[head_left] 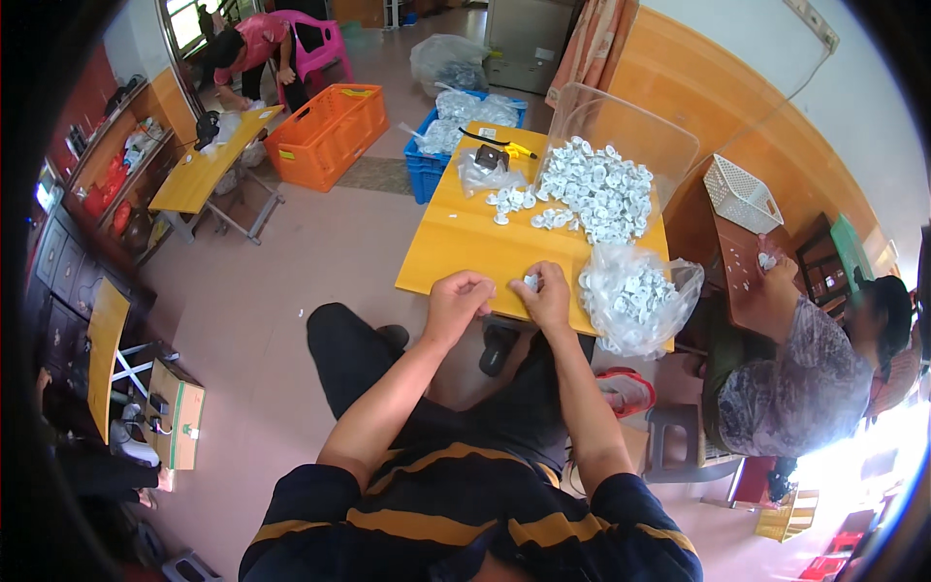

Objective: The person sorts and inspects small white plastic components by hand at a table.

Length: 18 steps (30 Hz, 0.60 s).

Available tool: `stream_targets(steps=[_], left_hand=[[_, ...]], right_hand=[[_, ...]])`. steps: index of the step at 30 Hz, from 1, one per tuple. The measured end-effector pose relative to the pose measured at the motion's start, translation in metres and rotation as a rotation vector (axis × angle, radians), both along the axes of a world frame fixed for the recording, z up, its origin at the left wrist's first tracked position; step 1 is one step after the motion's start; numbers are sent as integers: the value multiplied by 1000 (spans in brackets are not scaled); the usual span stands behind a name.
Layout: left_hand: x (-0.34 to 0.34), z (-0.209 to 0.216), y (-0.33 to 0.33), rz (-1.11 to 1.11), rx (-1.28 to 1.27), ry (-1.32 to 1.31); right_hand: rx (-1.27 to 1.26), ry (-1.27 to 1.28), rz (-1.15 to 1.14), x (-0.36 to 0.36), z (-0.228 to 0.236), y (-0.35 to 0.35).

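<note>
The person's right hand, in the middle of the frame, pinches one small white piece between thumb and fingers, over the near edge of the yellow table. The left hand, just left of it, has its fingers curled in toward the thumb; whether anything is inside cannot be told.

The likeliest mishap is a drop: the piece is small, the grip covers only part of it, and a slip at the table's edge could send it to the floor. The clear bag, right of centre, reaches past the table's right edge, so a bump from the right forearm might tip it and scatter its contents. The heap above it is loose and could slide if knocked.

Counted: two hands, one piece visibly held, one heap, one large bag of pieces, one clear tub behind the heap, one yellow-and-black tool and one smaller bag near the table's top, one orange crate and one blue crate at upper centre-left. The heaped pieces overlap too much to count.
</note>
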State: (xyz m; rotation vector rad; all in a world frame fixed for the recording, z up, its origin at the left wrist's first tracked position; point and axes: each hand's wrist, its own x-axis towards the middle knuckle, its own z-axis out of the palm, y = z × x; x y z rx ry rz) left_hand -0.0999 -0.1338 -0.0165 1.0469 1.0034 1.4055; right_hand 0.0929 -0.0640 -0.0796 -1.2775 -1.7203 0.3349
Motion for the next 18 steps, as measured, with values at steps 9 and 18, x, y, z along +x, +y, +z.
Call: stream_targets(steps=[9, 18], left_hand=[[15, -12, 31, 0, -34, 16], [15, -42, 67, -8, -76, 30]], right_hand=[[-322, 170, 203, 15, -22, 41], [-683, 627, 294, 3, 12, 28]])
